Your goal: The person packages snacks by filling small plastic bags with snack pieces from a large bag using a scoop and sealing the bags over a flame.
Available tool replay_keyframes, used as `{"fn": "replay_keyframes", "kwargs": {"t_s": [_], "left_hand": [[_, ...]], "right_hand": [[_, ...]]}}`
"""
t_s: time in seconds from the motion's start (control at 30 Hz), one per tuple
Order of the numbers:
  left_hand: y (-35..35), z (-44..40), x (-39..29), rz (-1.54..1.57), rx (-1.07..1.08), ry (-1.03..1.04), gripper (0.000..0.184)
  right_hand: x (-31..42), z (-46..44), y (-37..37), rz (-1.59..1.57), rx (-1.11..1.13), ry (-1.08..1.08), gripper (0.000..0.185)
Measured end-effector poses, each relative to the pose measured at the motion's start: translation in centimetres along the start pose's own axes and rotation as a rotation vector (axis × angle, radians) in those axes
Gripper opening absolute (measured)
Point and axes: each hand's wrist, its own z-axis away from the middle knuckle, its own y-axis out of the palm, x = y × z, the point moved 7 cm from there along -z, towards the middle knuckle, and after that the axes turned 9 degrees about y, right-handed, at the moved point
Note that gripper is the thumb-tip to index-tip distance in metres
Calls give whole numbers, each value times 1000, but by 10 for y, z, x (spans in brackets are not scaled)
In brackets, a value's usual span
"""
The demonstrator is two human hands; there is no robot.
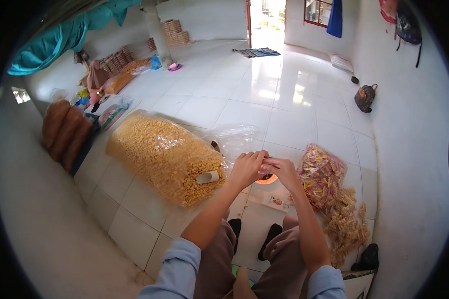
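Note:
My left hand (248,167) and my right hand (283,169) meet in front of me with bent, closed fingers. What they pinch between them is hidden and too small to name. Just below them is a round orange-rimmed container (268,180) with something dark inside, partly covered by my fingers. On the floor closer to my feet lies a clear printed plastic packet (276,201). Left of my hands, a large clear bag of yellow puffed snack (154,149) lies on its side, its mouth towards me. A white cup or scoop (207,177) rests in that snack.
Right of me stand a clear bag of small pink-and-yellow packets (322,177) and a pile of filled snack packets (346,229). Another person (95,82) sits at the far left among bags. A backpack (365,97) leans on the right wall; a mat (257,52) lies by the doorway.

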Motion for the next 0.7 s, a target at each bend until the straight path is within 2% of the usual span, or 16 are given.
{"fn": "replay_keyframes", "kwargs": {"t_s": [0.07, 0.17, 0.23, 0.27, 0.37, 0.4, 0.47, 0.57, 0.63, 0.7], "left_hand": [[-2, 6, 14, -46, 89, -40, 42], [-15, 30, 44, 6, 62, -129, 40], [-21, 53, 64, 5, 6, -150, 36], [-20, 67, 76, -8, -12, -220, 34], [-4, 115, 108, 9, -55, -345, 29], [11, 135, 120, 28, -24, -422, 29], [36, 172, 139, 53, 25, -534, 29], [70, 229, 157, 132, -12, -676, 26], [95, 276, 176, 268, 15, -1008, 23], [106, 306, 187, 308, -33, -1127, 23]], "right_hand": [[5, -9, 18, -78, 60, 62, 20], [1, -32, 54, -186, 105, 71, 21], [4, -47, 90, -174, 195, -27, 20], [-3, -53, 103, -49, 243, -1, 22], [-39, -68, 147, -44, 395, 166, 21], [-65, -76, 163, -24, 438, 143, 21], [-97, -82, 192, -36, 525, 230, 21], [-161, -85, 235, -66, 637, 347, 19], [-172, -96, 255, 209, 644, 184, 19], [-193, -112, 266, 203, 618, 197, 19]]}}
